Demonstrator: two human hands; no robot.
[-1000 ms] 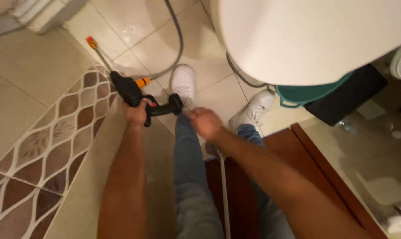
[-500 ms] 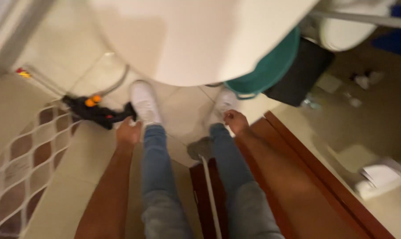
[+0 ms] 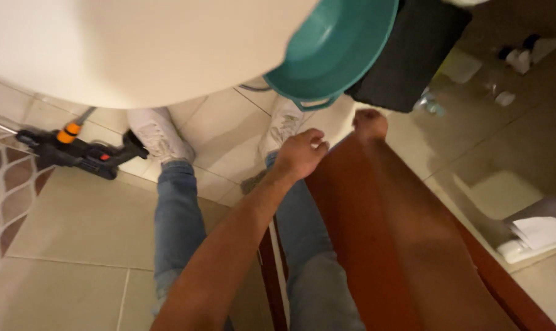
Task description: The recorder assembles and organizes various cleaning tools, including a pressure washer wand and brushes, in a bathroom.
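Left hand [image 3: 299, 153] empty, fingers loosely curled, above white sneakers [image 3: 158, 135]. Right hand [image 3: 370, 124] fisted near teal basin [image 3: 333, 55]. Black pressure-washer gun [image 3: 75, 150] on floor tiles [image 3: 75, 227], well left of both hands.

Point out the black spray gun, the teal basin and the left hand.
black spray gun [image 3: 81, 154], head view, on the middle of its body on the floor.
teal basin [image 3: 336, 46], head view, on its inner wall.
left hand [image 3: 299, 153], head view, on its back.
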